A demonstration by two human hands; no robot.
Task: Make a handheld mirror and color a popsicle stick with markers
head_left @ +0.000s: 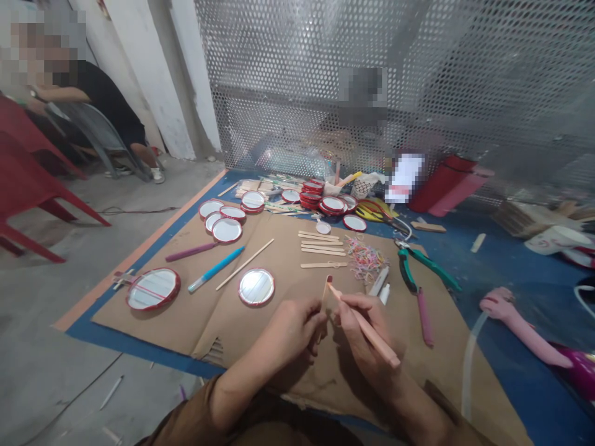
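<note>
My left hand [295, 325] pinches a wooden craft stick [325, 296] upright over the cardboard sheet [279, 248]; its top end is coloured dark red. In my right hand [365, 331] is a peach-pink marker [379, 344], held like a pen, its tip at or very near the coloured end. Just beyond, several plain craft sticks [323, 251] lie in a row beside a heap of small coloured rubber bands [367, 257]. A round mirror with a red rim [256, 287] rests left of my hands. Further left are a blue marker [216, 269] and a thin wooden stick [245, 264].
A banjo-like piece [153, 289] lies at the left. Red-rimmed discs [227, 230] are grouped and stacked at the back. Green-handled pliers [409, 266], a purple marker [424, 316] and a pink glue gun [525, 334] lie right. A seated person [100, 99] is beyond.
</note>
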